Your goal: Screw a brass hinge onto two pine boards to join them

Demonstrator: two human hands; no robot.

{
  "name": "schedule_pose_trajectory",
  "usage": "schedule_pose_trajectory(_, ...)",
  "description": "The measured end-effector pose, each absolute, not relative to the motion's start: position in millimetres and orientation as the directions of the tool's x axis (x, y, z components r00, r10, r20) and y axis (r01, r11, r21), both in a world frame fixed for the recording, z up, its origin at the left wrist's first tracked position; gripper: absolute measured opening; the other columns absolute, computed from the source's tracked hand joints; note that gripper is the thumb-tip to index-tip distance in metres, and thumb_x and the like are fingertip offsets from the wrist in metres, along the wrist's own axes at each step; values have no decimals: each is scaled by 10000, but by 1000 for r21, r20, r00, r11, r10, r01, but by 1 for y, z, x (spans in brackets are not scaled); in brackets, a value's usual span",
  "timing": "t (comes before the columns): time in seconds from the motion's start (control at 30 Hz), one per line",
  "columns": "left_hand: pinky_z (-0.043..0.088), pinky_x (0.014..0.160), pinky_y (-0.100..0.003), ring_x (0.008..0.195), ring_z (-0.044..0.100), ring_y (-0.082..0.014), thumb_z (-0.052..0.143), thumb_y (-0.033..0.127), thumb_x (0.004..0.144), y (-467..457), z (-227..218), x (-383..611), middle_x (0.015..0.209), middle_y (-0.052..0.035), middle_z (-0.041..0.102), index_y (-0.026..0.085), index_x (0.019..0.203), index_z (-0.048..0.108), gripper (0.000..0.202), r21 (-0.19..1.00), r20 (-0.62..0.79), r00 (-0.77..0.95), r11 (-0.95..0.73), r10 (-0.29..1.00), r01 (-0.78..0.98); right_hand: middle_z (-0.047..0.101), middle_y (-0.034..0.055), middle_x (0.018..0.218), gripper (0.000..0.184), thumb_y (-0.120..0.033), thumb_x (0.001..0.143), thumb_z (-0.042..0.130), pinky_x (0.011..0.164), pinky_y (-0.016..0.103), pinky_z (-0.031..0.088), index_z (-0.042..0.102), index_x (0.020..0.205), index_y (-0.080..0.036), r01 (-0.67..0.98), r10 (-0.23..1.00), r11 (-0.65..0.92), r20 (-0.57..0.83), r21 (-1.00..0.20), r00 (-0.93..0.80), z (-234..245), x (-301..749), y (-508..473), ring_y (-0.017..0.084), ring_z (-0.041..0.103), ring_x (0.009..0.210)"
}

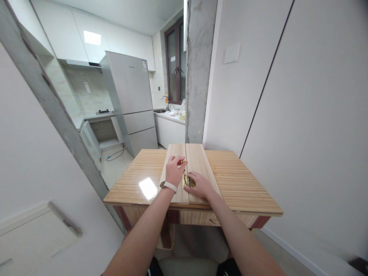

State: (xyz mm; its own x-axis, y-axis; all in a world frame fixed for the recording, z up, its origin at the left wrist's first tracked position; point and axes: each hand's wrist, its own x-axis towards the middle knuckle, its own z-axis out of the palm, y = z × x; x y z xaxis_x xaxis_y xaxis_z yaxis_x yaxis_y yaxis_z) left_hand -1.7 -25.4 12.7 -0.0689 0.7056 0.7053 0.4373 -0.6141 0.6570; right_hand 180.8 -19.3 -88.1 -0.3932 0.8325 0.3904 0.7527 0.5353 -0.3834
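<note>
Two pale wooden boards (198,157) lie side by side on the table, with a seam between them. A brass-coloured hinge (185,181) lies flat at the seam, partly covered by my right hand. My left hand (174,170), with a white wristband (169,186), is closed around a small screwdriver (182,161) with a yellow and dark handle. The screwdriver's thin shaft points down towards the hinge; its tip is too small to make out. My right hand (201,186) holds the hinge down against the boards between its thumb and fingers.
The striped wooden table (238,184) has a drawer with a dark handle at its front. Beyond it stand a grey fridge (130,84) and a sink counter (172,126). A bare concrete pillar (199,76) and a white wall (276,115) rise behind and to the right.
</note>
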Motion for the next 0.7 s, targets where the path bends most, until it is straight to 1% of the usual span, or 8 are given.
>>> schedule_pose_trajectory(0.1,571,792,-311,850,654,-156,695,135,881,-26,13,-2,979,-38,637,225,999,709,149,646,708,-32,-629,705,432,550,77,1464,748,-620,769,694,1145,446,368,558,1428,-291,745,827,544,399,-385,-396,-87,180,-20,289,509,1333)
schedule_pose_trajectory(0.17,579,815,-323,901,662,-169,650,115,904,-26,12,-2,1018,-46,655,235,1050,698,194,635,715,-1,-648,699,420,556,70,1457,741,-606,771,697,1143,445,371,555,1430,-300,744,827,544,399,-389,-396,-86,180,-21,285,512,1329)
schedule_pose_trajectory(0.27,590,834,-339,926,669,-177,628,121,920,-26,11,-2,1047,-53,669,237,1105,678,224,632,723,0,-660,691,407,556,73,1457,744,-602,765,707,1147,451,363,559,1429,-299,751,836,530,390,-394,-386,-86,180,-21,288,504,1335)
schedule_pose_trajectory(0.4,601,824,-325,915,675,-170,666,156,909,-27,11,-2,1028,-48,663,223,1041,689,150,634,727,10,-678,686,372,553,72,1458,739,-600,763,709,1144,447,366,565,1423,-301,753,837,527,390,-393,-383,-85,179,-22,285,506,1329)
schedule_pose_trajectory(0.5,600,820,-322,895,672,-166,735,191,868,-27,11,-2,1020,-43,644,217,995,701,134,626,731,23,-684,682,375,560,73,1448,734,-596,766,706,1140,435,370,565,1422,-296,751,834,533,394,-389,-387,-83,178,-23,280,517,1314)
schedule_pose_trajectory(0.7,577,786,-309,823,658,-148,752,194,856,-26,9,-1,970,-32,616,219,989,713,141,640,724,-47,-645,688,419,557,75,1453,753,-632,761,696,1144,435,368,566,1417,-286,757,837,528,389,-385,-385,-83,178,-23,286,514,1321)
